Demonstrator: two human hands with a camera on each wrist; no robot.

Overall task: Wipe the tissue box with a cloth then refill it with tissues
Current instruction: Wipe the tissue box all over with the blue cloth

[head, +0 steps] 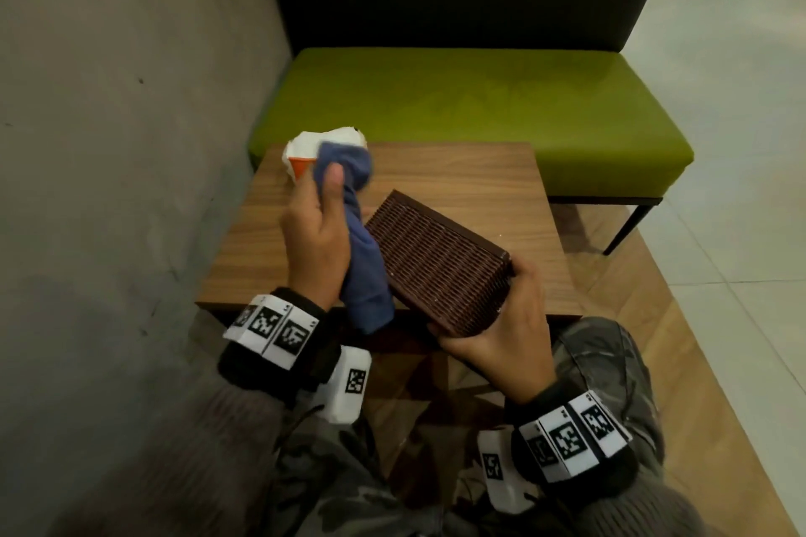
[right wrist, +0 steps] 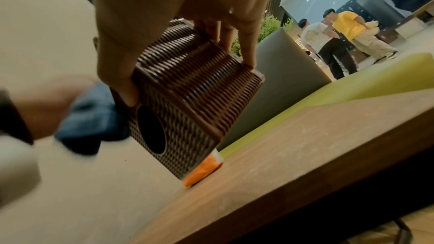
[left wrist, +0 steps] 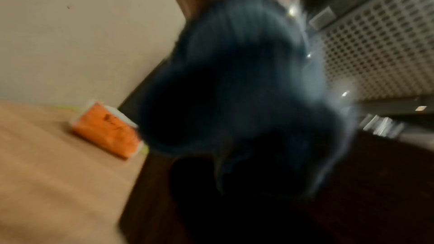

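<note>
A brown woven tissue box [head: 436,266] is tilted on its side above the near edge of the wooden table [head: 458,170], and my right hand [head: 501,331] grips its near end. In the right wrist view the tissue box [right wrist: 187,99] shows a dark oval opening facing left, with my fingers [right wrist: 249,51] curled over its top. My left hand [head: 318,227] holds a bunched blue cloth [head: 362,257] against the box's left side. The cloth [left wrist: 234,81] fills the blurred left wrist view. An orange and white tissue pack [head: 314,148] lies at the table's far left corner.
A grey wall [head: 131,100] runs along the left of the table. A green bench [head: 479,109] with a dark backrest stands just behind it. Several people [right wrist: 340,34] stand on the tiled floor far to the right.
</note>
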